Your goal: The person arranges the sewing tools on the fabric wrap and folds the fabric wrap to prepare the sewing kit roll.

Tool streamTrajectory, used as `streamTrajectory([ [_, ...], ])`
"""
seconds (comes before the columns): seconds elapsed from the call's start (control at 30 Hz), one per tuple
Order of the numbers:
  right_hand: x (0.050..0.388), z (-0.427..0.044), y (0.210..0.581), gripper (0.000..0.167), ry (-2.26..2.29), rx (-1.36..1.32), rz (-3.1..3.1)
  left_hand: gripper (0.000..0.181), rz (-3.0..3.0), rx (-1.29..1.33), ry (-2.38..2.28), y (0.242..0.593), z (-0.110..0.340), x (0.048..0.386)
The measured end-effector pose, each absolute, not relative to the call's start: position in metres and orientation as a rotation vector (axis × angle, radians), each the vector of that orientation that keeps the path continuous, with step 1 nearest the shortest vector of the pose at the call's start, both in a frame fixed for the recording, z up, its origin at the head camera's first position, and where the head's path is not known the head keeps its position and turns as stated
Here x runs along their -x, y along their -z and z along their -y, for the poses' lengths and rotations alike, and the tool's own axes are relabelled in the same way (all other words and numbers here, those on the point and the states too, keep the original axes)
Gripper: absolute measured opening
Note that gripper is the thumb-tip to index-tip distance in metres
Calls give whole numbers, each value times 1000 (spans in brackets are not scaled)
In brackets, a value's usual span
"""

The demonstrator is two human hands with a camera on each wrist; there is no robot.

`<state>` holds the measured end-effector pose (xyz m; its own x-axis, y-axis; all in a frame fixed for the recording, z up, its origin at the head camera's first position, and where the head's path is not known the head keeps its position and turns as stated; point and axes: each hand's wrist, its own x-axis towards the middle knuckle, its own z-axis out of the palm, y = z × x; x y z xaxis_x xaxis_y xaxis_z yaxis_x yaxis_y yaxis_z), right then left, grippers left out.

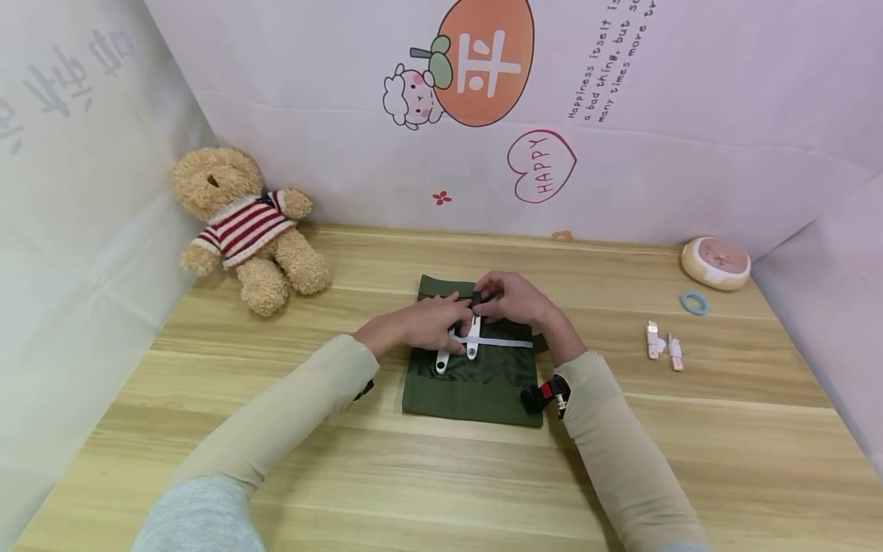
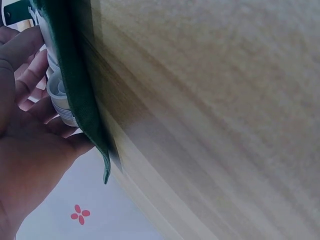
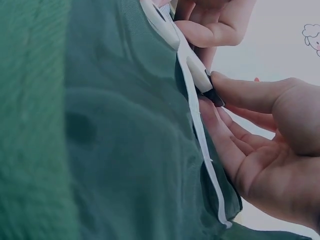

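A dark green fabric organizer [image 1: 469,402] lies opened out on the wooden table, a white elastic strap [image 1: 507,343] across it. Two slim white-handled tools pass under the strap: a left one [image 1: 442,362] and a right one [image 1: 473,349] with a black end [image 3: 215,95]. My right hand [image 1: 513,297] pinches the right tool's black end between thumb and fingers. Beside it, my left hand [image 1: 431,320] pinches the strap between the handles, its fingers covering the left tool's upper part. In the left wrist view a round whitish, roll-like thing [image 2: 61,97] sits against the fabric by that hand.
A teddy bear [image 1: 241,226] in a striped shirt sits at the back left. To the right lie a blue ring [image 1: 694,303], two small pale clip-like items [image 1: 653,341] and a rounded pink-and-cream case [image 1: 717,263]. A printed white cloth [image 1: 331,138] hangs behind the table.
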<state>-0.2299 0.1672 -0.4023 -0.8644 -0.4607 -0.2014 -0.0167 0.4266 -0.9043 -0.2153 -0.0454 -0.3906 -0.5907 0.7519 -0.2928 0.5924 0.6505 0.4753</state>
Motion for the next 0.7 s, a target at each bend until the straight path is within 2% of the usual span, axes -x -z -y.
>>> streamTrajectory([
  [0.43,229,-170,401,30,1268,568,-2312,20,-2391,-1055,-470,390,46,213],
  [0.7,227,-169,400,29,1230,576,-2314,19,-2391,-1053,-472,390,46,214],
])
